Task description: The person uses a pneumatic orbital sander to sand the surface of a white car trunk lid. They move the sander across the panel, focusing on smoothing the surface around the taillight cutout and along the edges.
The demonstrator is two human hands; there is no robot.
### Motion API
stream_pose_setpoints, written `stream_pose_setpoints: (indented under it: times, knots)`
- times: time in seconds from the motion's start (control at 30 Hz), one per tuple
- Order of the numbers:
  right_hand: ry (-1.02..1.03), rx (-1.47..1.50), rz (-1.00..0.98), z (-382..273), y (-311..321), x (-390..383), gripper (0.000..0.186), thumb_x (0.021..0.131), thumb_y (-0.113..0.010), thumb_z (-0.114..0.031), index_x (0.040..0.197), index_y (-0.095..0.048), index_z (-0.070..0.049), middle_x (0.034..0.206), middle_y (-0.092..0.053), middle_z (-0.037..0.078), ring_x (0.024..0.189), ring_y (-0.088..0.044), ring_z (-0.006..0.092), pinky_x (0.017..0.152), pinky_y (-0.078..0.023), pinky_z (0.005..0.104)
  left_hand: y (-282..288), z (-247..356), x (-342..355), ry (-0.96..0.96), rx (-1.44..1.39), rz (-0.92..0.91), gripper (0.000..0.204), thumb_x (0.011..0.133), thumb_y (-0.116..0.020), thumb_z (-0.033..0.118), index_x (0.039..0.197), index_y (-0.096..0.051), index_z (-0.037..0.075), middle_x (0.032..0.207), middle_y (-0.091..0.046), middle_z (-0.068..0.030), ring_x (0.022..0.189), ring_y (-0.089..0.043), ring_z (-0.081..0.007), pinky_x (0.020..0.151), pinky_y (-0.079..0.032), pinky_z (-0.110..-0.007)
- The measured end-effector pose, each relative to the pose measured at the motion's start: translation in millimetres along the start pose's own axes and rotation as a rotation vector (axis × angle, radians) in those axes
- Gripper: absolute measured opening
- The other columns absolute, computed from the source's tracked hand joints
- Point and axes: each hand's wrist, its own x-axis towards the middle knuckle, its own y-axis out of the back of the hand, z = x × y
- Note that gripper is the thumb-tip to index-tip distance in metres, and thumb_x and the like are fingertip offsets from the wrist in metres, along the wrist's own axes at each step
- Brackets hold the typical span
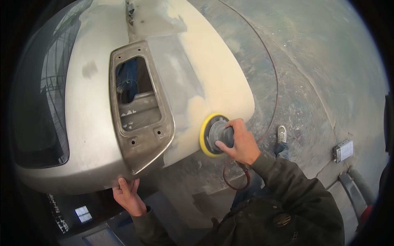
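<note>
My right hand [243,144] is wrapped round the grey body of a round sander [221,133] with a yellow-rimmed pad. The pad rests against the cream-and-grey filled area of a car body panel [223,88], near its lower edge. A dark red hose [248,180] loops from the sander below my wrist. My left hand [129,198] grips the bottom edge of the car body [88,143], thumb on the outside and fingers partly hidden behind it. Between my hands lies a bare-metal light recess [144,141] with a cut-out opening and several small holes.
A dark rear window [43,98] fills the left side. The hose [275,69] runs on across the dusty grey floor [328,61]. My shoe [281,134] stands beside the panel. A small box with a white top [344,150] lies on the floor at right.
</note>
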Motion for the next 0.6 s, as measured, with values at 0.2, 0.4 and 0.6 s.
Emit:
stream_pose_setpoints:
  times: [0.2,0.4,0.6]
  knots:
    - [0.176,0.045,0.029,-82.0,-23.1,-6.0,0.059,0.085,-0.078,-0.041,0.124,-0.051,-0.005,0.116,-0.052,0.017,0.086,-0.068,0.0385,0.067,-0.058,0.0455,4.0,-5.2,1.7,-0.075,0.027,-0.094,0.041,0.102,-0.068,0.036,0.117,-0.056,0.000,0.103,-0.066,-0.0074,0.087,-0.067,-0.0147,0.084,-0.059,-0.033]
    - [-0.076,0.057,0.209,-11.6,-28.5,-19.7,0.059,0.087,-0.078,-0.040,0.125,-0.050,-0.004,0.119,-0.054,0.020,0.091,-0.067,0.0419,0.080,-0.055,0.0502,8.9,-1.3,-1.2,-0.110,0.018,-0.065,0.038,0.102,-0.068,0.035,0.114,-0.055,0.000,0.101,-0.068,-0.0087,0.089,-0.068,-0.0159,0.083,-0.059,-0.032]
    - [0.027,0.105,0.107,-86.2,-46.6,-27.4,0.056,0.083,-0.082,-0.032,0.121,-0.052,-0.004,0.115,-0.056,0.018,0.096,-0.065,0.0402,0.080,-0.056,0.0455,8.8,-7.9,3.1,-0.106,0.038,-0.087,0.038,0.104,-0.065,0.035,0.117,-0.055,0.001,0.108,-0.070,-0.0112,0.097,-0.070,-0.0178,0.085,-0.058,-0.033]
